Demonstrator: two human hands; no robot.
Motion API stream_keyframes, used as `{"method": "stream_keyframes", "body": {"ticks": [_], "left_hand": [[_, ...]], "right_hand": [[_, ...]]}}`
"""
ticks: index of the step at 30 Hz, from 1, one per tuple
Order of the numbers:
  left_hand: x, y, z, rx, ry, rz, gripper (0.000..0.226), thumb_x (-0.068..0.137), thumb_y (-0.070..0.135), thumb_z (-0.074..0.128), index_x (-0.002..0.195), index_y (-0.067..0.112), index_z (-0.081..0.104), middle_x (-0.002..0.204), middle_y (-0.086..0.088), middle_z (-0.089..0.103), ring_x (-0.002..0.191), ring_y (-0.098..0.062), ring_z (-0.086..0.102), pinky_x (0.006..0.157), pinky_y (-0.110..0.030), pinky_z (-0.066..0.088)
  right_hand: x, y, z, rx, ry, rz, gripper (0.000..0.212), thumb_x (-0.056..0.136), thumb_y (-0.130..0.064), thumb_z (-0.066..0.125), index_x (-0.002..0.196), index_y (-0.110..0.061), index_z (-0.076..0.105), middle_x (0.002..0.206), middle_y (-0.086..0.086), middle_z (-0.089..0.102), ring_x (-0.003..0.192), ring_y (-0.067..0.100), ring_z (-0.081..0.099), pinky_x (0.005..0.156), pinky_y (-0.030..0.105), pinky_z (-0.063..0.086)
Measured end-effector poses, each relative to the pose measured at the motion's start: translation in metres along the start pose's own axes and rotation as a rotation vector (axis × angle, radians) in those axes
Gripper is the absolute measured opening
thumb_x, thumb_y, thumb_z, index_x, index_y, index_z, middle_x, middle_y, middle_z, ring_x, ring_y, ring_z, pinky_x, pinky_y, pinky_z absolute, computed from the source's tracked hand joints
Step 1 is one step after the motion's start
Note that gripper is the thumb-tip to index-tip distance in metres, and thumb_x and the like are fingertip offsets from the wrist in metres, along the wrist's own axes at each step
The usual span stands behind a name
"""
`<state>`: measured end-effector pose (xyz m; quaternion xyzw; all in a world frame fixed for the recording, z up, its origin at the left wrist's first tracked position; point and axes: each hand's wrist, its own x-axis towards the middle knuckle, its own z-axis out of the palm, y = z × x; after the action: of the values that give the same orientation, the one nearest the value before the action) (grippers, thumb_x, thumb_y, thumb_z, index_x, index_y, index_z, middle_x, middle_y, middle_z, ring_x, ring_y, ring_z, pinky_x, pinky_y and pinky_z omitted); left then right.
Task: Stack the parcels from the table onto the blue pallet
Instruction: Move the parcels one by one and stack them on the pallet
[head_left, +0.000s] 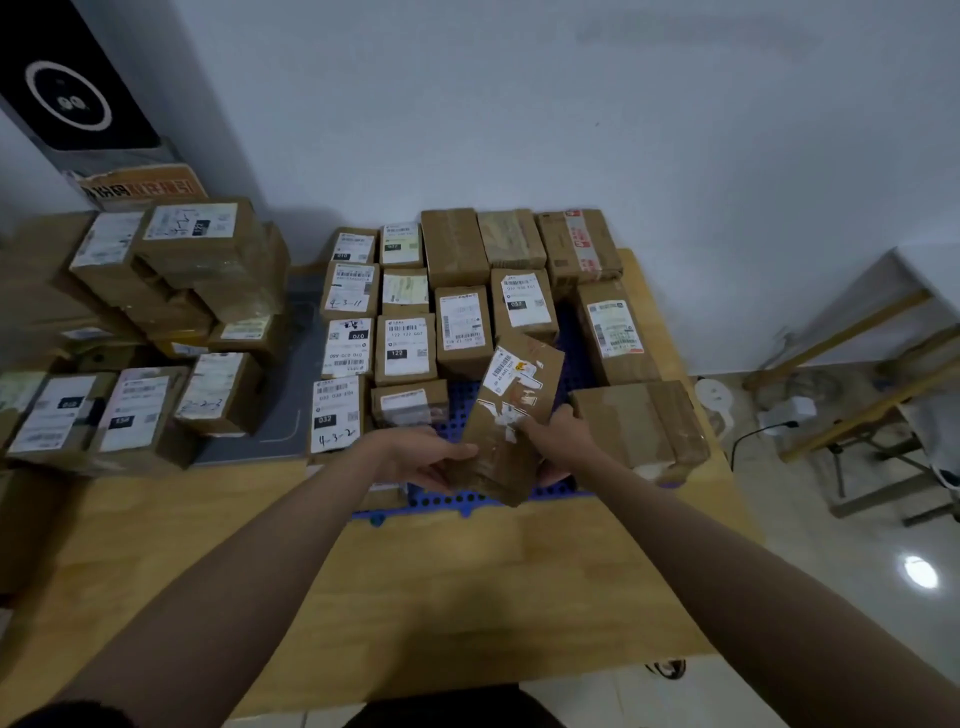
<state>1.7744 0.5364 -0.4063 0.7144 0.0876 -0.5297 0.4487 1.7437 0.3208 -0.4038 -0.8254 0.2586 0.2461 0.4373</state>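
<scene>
A brown cardboard parcel (511, 415) with a torn white label hangs tilted over the front of the blue pallet (467, 501). My left hand (426, 462) grips its lower left edge. My right hand (558, 439) grips its right side, fingers curled round the edge. Several parcels (405, 351) lie in rows on the pallet, labels up. A large plain parcel (641, 423) sits at the pallet's right front. A bare blue patch shows under the held parcel.
A pile of several labelled parcels (156, 312) stands on the wooden table (467, 587) at the left. A grey mat (291, 410) lies between pile and pallet. A white wall is behind. Wooden frames (857, 405) and cables stand on the tiled floor at right.
</scene>
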Motion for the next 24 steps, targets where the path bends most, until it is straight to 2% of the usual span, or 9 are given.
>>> {"method": "stream_keyframes", "body": {"ticks": [2, 4, 8, 11, 14, 16, 18, 21, 24], "left_hand": [[0.009, -0.008, 0.016, 0.052, 0.027, -0.015, 0.043, 0.093, 0.037, 0.065, 0.121, 0.004, 0.062, 0.113, -0.016, 0.07, 0.103, -0.026, 0.07, 0.095, -0.038, 0.055], [0.02, -0.012, 0.029, 0.085, 0.045, -0.007, 0.044, 0.094, 0.037, 0.063, 0.126, 0.009, 0.058, 0.114, -0.016, 0.069, 0.1, -0.028, 0.07, 0.091, -0.04, 0.057], [0.032, -0.003, 0.046, 0.316, 0.055, 0.031, 0.038, 0.09, 0.042, 0.067, 0.122, 0.028, 0.051, 0.115, -0.001, 0.063, 0.095, -0.022, 0.069, 0.081, -0.031, 0.059], [0.047, 0.006, 0.053, 0.509, 0.071, 0.054, 0.04, 0.087, 0.033, 0.073, 0.123, 0.018, 0.061, 0.116, -0.006, 0.064, 0.105, -0.026, 0.066, 0.089, -0.039, 0.057], [0.071, 0.007, 0.055, 0.578, 0.103, 0.061, 0.039, 0.081, 0.032, 0.078, 0.112, 0.013, 0.064, 0.107, -0.006, 0.065, 0.094, -0.023, 0.064, 0.082, -0.036, 0.055], [0.082, 0.011, 0.056, 0.64, 0.102, 0.094, 0.03, 0.083, 0.032, 0.074, 0.104, 0.013, 0.064, 0.097, -0.007, 0.061, 0.083, -0.021, 0.056, 0.072, -0.034, 0.047], [0.09, 0.017, 0.06, 0.641, 0.098, 0.15, 0.029, 0.088, 0.026, 0.071, 0.11, 0.01, 0.065, 0.1, -0.01, 0.062, 0.09, -0.025, 0.058, 0.078, -0.036, 0.048], [0.104, 0.023, 0.059, 0.598, 0.111, 0.159, 0.061, 0.087, 0.024, 0.073, 0.139, 0.007, 0.046, 0.122, -0.011, 0.058, 0.109, -0.028, 0.057, 0.093, -0.039, 0.048], [0.117, 0.022, 0.059, 0.592, 0.176, 0.051, 0.103, 0.085, 0.027, 0.075, 0.152, -0.003, 0.003, 0.105, -0.014, 0.055, 0.088, -0.023, 0.058, 0.078, -0.033, 0.049]], "right_hand": [[-0.004, 0.01, 0.007, 0.042, -0.045, 0.056, 0.068, 0.09, -0.041, 0.066, 0.135, -0.007, 0.027, 0.13, 0.016, 0.049, 0.099, 0.036, 0.067, 0.059, 0.041, 0.062], [-0.004, 0.019, 0.011, 0.014, -0.088, 0.097, 0.071, 0.087, -0.04, 0.069, 0.133, -0.007, 0.026, 0.128, 0.016, 0.05, 0.097, 0.034, 0.067, 0.064, 0.046, 0.062], [0.005, 0.028, 0.017, -0.1, -0.132, 0.08, 0.077, 0.085, -0.038, 0.073, 0.137, -0.005, 0.026, 0.133, 0.014, 0.047, 0.11, 0.033, 0.06, 0.068, 0.047, 0.062], [0.017, 0.025, 0.018, -0.172, -0.113, 0.079, 0.08, 0.082, -0.034, 0.075, 0.14, -0.005, 0.027, 0.133, 0.015, 0.047, 0.111, 0.033, 0.059, 0.073, 0.046, 0.061], [0.034, 0.024, 0.02, -0.216, -0.11, 0.108, 0.09, 0.077, -0.031, 0.08, 0.144, -0.003, 0.026, 0.139, 0.014, 0.042, 0.116, 0.034, 0.055, 0.077, 0.046, 0.06], [0.047, 0.024, 0.021, -0.237, -0.107, 0.12, 0.106, 0.073, -0.031, 0.085, 0.149, -0.001, 0.017, 0.148, 0.016, 0.033, 0.127, 0.036, 0.048, 0.091, 0.047, 0.055], [0.057, 0.025, 0.023, -0.268, -0.097, 0.115, 0.114, 0.077, -0.029, 0.083, 0.152, 0.001, 0.003, 0.156, 0.019, 0.02, 0.136, 0.037, 0.038, 0.105, 0.046, 0.044], [0.064, 0.027, 0.027, -0.367, -0.064, 0.057, 0.109, 0.089, -0.028, 0.071, 0.151, 0.006, -0.011, 0.157, 0.024, 0.009, 0.141, 0.038, 0.029, 0.111, 0.044, 0.032], [0.07, 0.031, 0.032, -0.482, -0.014, 0.018, 0.094, 0.096, -0.024, 0.059, 0.151, 0.005, -0.012, 0.156, 0.021, 0.012, 0.135, 0.038, 0.039, 0.105, 0.046, 0.04]]}}
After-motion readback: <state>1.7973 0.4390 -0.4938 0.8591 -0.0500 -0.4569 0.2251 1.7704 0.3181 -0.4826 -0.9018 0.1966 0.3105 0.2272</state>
